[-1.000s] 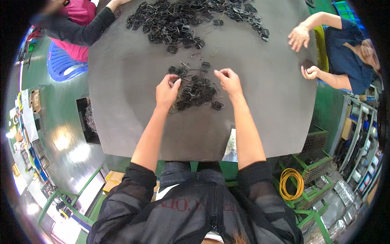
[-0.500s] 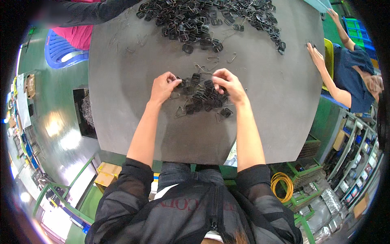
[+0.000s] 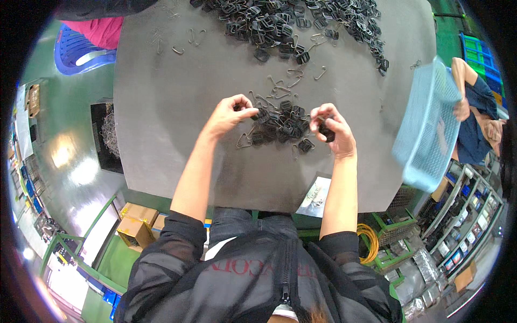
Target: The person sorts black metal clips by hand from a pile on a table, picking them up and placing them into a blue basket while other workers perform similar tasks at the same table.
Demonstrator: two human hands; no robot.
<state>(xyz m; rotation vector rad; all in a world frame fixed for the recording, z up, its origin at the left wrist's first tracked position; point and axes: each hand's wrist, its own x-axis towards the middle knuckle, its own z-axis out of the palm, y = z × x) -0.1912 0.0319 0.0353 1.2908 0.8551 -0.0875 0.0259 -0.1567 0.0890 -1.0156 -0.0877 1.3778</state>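
A small heap of black plastic buckles (image 3: 291, 123) with bent wire hooks (image 3: 277, 89) lies on the grey table in front of me. At its left edge my left hand (image 3: 230, 116) is closed in a pinch, a black buckle at its fingertips and something dark in the curled fingers. To the right of the heap, my right hand (image 3: 338, 134) is raised slightly, its fingers curled round a black buckle (image 3: 326, 131). Whether it holds more than one is hidden by the fingers. A triangular wire piece (image 3: 243, 141) rests at the heap's lower left.
A much larger pile of black buckles (image 3: 269, 24) covers the far part of the table (image 3: 177, 124). On the right a co-worker holds a light blue plastic basket (image 3: 425, 129) at the table edge. A printed sheet (image 3: 315, 198) lies near my right forearm.
My right hand has moved right, away from the heap, with a buckle in its fingers. My left hand has shifted slightly right. The co-worker's blue basket has come down beside the table.
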